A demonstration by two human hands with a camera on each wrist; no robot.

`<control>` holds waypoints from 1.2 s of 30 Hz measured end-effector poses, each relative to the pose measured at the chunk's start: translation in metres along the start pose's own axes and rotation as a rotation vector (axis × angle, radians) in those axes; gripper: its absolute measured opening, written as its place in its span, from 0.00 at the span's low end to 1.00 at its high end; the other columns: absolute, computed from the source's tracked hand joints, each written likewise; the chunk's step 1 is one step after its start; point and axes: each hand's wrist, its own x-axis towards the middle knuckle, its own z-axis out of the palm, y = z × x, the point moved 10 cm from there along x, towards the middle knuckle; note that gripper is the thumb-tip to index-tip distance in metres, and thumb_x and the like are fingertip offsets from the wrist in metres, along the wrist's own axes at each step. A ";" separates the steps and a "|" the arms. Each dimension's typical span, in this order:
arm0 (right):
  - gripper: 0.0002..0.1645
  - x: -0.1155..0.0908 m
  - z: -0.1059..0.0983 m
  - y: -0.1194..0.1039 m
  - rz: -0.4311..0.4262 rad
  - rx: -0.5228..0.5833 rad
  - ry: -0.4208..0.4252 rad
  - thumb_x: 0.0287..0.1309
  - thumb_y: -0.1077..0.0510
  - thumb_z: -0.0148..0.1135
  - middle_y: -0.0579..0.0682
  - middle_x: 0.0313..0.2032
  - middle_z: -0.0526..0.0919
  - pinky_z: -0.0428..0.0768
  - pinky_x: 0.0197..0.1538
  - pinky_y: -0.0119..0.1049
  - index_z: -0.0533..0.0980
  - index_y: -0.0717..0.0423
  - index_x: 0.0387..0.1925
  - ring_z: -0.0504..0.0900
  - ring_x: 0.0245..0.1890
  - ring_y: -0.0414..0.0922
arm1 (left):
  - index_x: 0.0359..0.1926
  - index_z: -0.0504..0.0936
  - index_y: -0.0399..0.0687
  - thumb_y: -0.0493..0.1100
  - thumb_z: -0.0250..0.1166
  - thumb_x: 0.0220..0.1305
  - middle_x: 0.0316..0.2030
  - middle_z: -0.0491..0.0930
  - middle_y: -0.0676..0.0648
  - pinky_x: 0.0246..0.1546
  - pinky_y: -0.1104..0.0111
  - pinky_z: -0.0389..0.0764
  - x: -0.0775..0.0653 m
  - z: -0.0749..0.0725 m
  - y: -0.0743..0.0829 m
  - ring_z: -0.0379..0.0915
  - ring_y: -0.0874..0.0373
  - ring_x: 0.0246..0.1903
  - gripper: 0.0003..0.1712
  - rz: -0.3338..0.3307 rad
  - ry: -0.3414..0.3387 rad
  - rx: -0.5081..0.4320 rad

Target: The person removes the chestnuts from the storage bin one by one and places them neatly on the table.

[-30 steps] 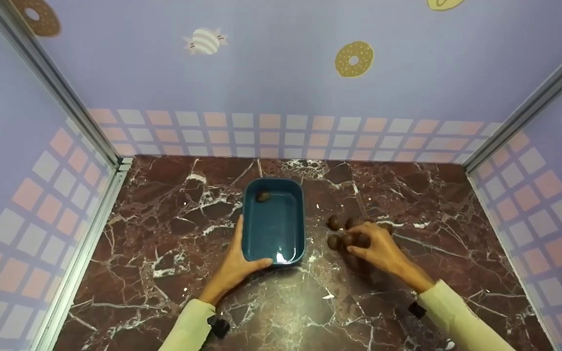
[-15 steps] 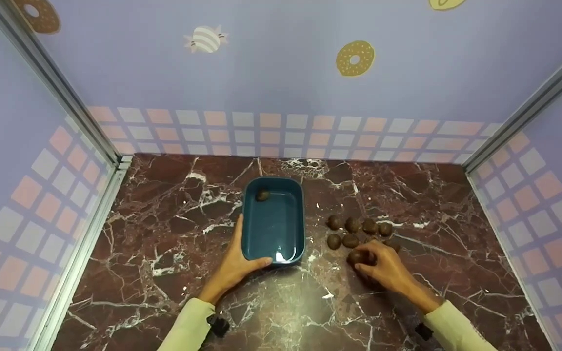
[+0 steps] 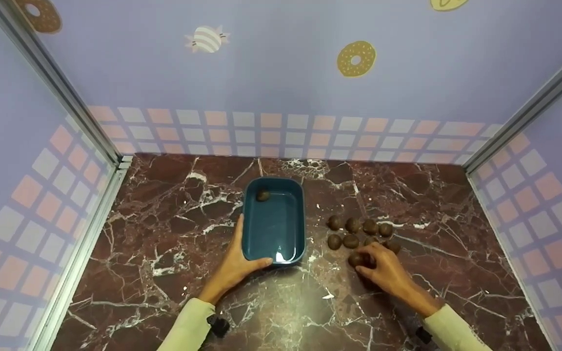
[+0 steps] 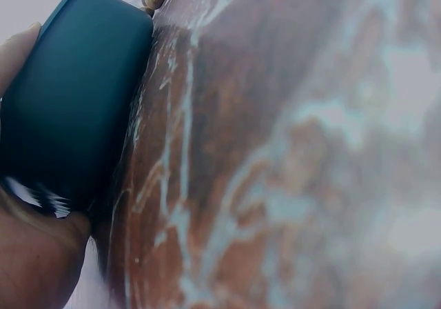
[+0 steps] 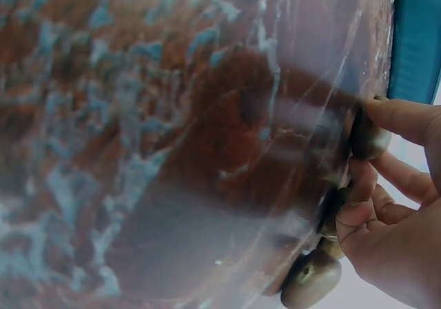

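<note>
My left hand (image 3: pixel 234 265) grips the near left corner of a deep teal rectangular dish (image 3: pixel 304 224), thumb on its near rim and fingers along the left wall. In the left wrist view the outer wall of the dish shows between thumb and fingers. Inside its far left corner lies one small dark brown egg-shaped fruit (image 3: pixel 262 195). My right hand (image 3: pixel 386 270) pinches another such brown fruit (image 3: pixel 356 260) between thumb and fingertips, low over the tabletop. Several more brown fruits (image 3: pixel 352 224) lie in two loose rows just beyond it; the right hand partly covers some.
The tabletop (image 3: pixel 188 292) is dark red marble pattern with white veins. A lilac back wall (image 3: pixel 281 73) and two side walls enclose it, with metal rails (image 3: pixel 115 163) at the corners. The fruits lie to the right of the dish, with a gap between.
My right hand has drawn back from over the rows toward the near side and now holds a fruit there, uncovering most others. The left hand and dish stay put.
</note>
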 end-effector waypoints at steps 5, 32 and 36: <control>0.22 0.012 -0.008 -0.012 -0.041 0.010 0.025 0.46 0.66 0.79 0.59 0.43 0.83 0.81 0.43 0.54 0.84 0.63 0.47 0.81 0.40 0.57 | 0.81 0.34 0.71 0.50 0.84 0.45 0.81 0.36 0.47 0.73 0.40 0.41 0.001 -0.001 0.000 0.33 0.45 0.78 0.77 -0.002 -0.009 0.009; 0.21 0.123 0.015 -0.086 -0.223 -0.047 -0.060 0.55 0.56 0.75 0.52 0.44 0.82 0.81 0.50 0.49 0.83 0.59 0.49 0.82 0.45 0.53 | 0.82 0.35 0.59 0.48 0.85 0.44 0.81 0.36 0.45 0.73 0.40 0.41 0.001 0.001 0.000 0.33 0.44 0.78 0.78 0.009 -0.013 -0.010; 0.22 0.134 0.022 -0.102 -0.282 -0.054 -0.056 0.55 0.57 0.75 0.54 0.45 0.82 0.81 0.49 0.47 0.82 0.62 0.50 0.81 0.45 0.55 | 0.82 0.35 0.58 0.50 0.85 0.43 0.80 0.38 0.44 0.74 0.41 0.42 0.000 0.001 0.000 0.34 0.45 0.78 0.79 0.012 -0.006 -0.014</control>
